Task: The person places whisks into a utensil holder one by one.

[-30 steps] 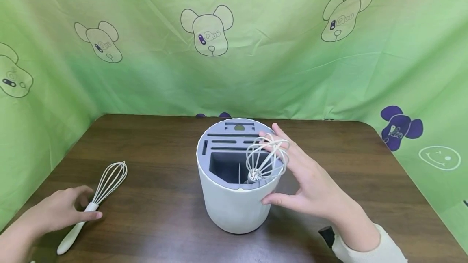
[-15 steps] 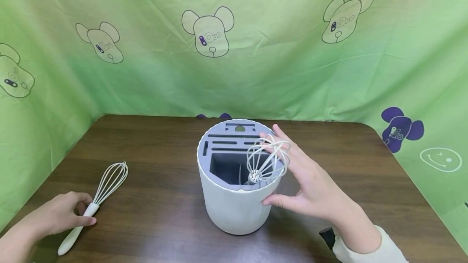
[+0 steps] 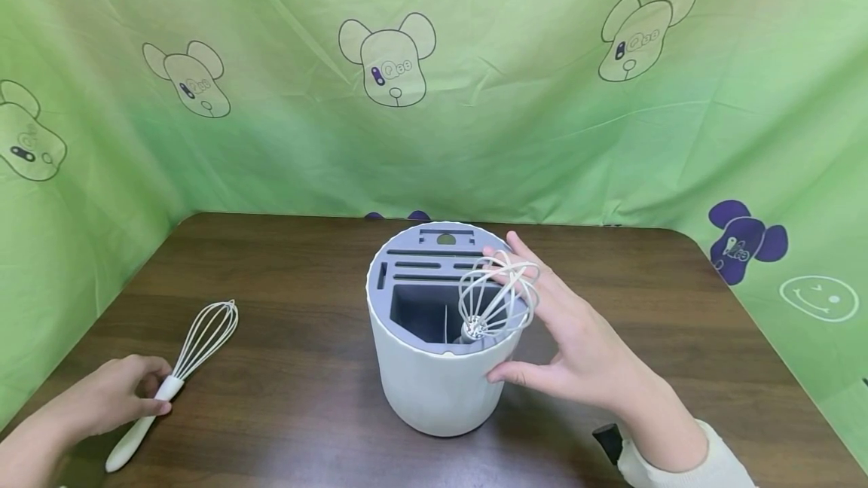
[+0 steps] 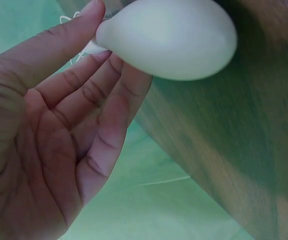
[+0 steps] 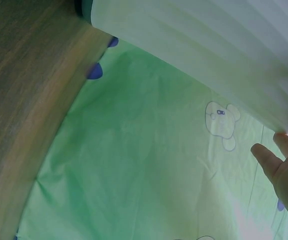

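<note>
A brown wood-grain table (image 3: 291,367) with rounded far corners fills the lower half of the head view, glossy near the bottom centre. Behind it and at both sides hangs a green cloth (image 3: 502,164), wrinkled and creased, paler toward the top and darker near the table's far edge.

Outlined bear heads are printed across the cloth, one at the top centre (image 3: 393,70); a solid purple bear (image 3: 739,247) and a white winking smiley (image 3: 819,298) sit at the right. The bears carry lettering that starts with a Q; the remaining letters are too small to read surely. The plain outer wall of the white holder (image 3: 434,394), below centre, shows no marking.

At lower left, the left hand (image 3: 111,398) pinches the handle of a white whisk (image 3: 169,388) between thumb and fingers, its wires pointing up and right. Whether the handle touches the table is unclear.

The right hand (image 3: 576,337), right of centre, has its fingers spread and extended, thumb against the holder's front. A second whisk (image 3: 475,324) stands wires-up in the right part of the holder's large compartment. A cream sleeve (image 3: 685,458) shows at lower right.
</note>
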The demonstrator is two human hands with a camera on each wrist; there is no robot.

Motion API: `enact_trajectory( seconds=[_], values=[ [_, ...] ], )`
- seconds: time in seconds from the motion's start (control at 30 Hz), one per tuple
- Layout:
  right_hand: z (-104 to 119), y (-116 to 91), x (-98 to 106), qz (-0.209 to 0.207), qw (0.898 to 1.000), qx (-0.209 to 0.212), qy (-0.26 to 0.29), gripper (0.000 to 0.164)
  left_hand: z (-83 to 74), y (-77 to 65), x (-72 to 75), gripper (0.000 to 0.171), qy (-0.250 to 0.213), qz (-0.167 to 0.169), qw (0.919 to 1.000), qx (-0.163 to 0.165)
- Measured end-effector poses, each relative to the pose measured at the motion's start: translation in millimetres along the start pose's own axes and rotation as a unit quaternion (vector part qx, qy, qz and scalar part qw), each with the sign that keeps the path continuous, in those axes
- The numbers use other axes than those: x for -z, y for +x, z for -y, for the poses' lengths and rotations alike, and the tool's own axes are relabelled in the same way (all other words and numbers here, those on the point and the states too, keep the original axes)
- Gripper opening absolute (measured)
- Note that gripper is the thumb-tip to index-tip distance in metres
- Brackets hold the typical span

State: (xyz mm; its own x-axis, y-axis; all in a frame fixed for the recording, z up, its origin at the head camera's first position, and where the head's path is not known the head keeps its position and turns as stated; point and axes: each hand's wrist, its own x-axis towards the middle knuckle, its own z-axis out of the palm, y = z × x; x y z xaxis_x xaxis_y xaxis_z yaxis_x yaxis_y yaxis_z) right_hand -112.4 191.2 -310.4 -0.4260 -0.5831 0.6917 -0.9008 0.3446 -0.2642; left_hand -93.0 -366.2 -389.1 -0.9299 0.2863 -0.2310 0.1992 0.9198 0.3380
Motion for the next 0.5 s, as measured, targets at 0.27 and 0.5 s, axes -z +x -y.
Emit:
enact_trajectory(
  seconds=[0.27, 0.5],
  values=[
    [-0.5, -0.3, -1.1, 0.002, 1.000, -0.002, 0.001, 0.087, -3.1, -2.1, 1.1, 0.024, -0.002, 0.002, 1.0000, -0.009],
    [-0.7, 0.2, -0.3, 0.002, 1.000, -0.006, -0.001, 0.087, -3.5, -0.9, 2.7, 0.025, -0.008, 0.004, 0.9993, -0.037]
  ],
)
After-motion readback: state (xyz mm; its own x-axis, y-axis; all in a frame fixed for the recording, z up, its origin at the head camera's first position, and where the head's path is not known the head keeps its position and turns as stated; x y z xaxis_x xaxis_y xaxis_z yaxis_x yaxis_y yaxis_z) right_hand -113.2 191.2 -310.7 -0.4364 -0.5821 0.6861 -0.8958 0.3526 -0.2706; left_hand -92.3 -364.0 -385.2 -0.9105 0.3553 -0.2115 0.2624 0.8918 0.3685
